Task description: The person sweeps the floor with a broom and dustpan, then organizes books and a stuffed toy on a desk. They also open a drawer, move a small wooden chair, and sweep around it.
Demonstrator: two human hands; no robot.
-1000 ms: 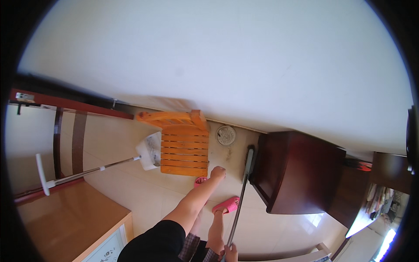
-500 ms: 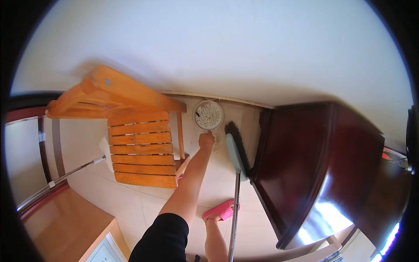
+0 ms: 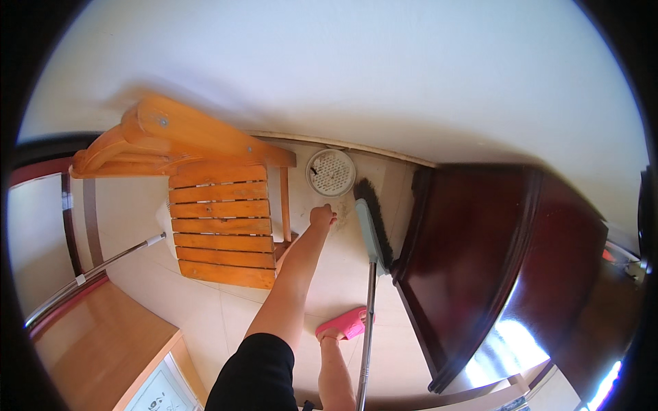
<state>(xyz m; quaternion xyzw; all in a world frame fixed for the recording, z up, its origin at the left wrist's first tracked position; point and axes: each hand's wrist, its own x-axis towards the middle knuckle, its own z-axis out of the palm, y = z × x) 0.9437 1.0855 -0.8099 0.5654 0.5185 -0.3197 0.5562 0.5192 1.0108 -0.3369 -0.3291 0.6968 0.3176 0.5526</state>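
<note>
My left hand (image 3: pixel 322 215), its bare forearm coming from a black sleeve, is low over the pale tiled floor with its fingers curled together. What they hold, if anything, is hidden. Just beyond the fingertips, apart from them, lies a round whitish dish with a perforated face (image 3: pixel 332 174); a small dark piece rests on its left side. Greyish specks lie on the floor near the hand. To its right leans a broom (image 3: pixel 372 229) with dark bristles, a pale blue-grey head and a metal handle running down out of the picture. My right hand is out of view.
An orange slatted wooden chair (image 3: pixel 223 222) stands at left, close to my forearm. Dark red glossy furniture (image 3: pixel 466 240) takes up the right side. A white wall (image 3: pixel 343 75) rises behind. At lower left are a metal pole (image 3: pixel 123 260) and a wooden cabinet (image 3: pixel 110 342). A pink slipper (image 3: pixel 344 324) is on my foot.
My left hand has drawn back slightly from the rim of the perforated dish, so floor now shows between them. The whole view has shifted a little.
</note>
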